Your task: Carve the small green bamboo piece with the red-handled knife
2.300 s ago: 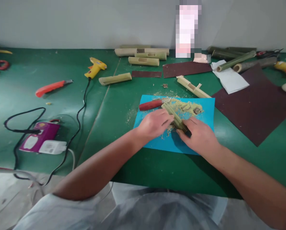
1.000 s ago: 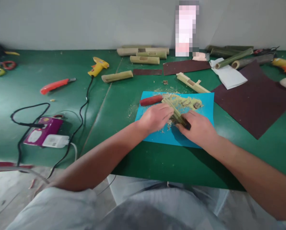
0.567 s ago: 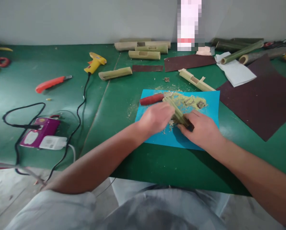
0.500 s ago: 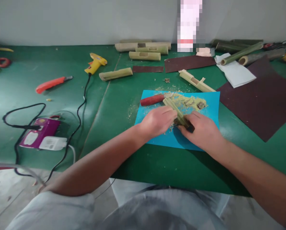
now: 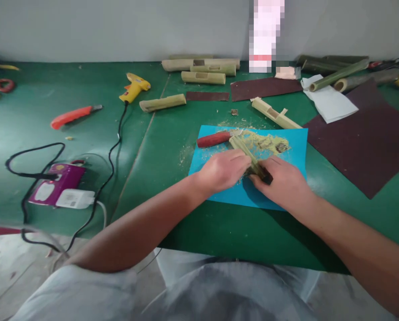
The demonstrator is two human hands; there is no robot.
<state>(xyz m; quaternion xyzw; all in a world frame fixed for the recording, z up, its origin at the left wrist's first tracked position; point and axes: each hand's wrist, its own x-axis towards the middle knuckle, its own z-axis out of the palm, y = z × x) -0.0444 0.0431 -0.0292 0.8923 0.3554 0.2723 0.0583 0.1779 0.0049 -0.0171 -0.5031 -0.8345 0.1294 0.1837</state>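
A pale green bamboo piece lies slanted over a blue sheet, its lower end between my hands. My right hand is closed round that lower end, where a dark patch shows between thumb and fingers. Curled against the bamboo's left side is my closed left hand; whatever its fingertips pinch is hidden. A red-handled knife rests on the sheet just beyond my left hand. Bamboo shavings are heaped on the sheet behind the piece.
Cut bamboo tubes lie at the back, another notched tube nearer. Dark brown sheets and white paper are at right. Leftward sit a yellow glue gun, an orange cutter and a purple power strip with cords.
My left hand has shifted slightly right along the bamboo piece. My right hand keeps its grip, and the view has moved a little.
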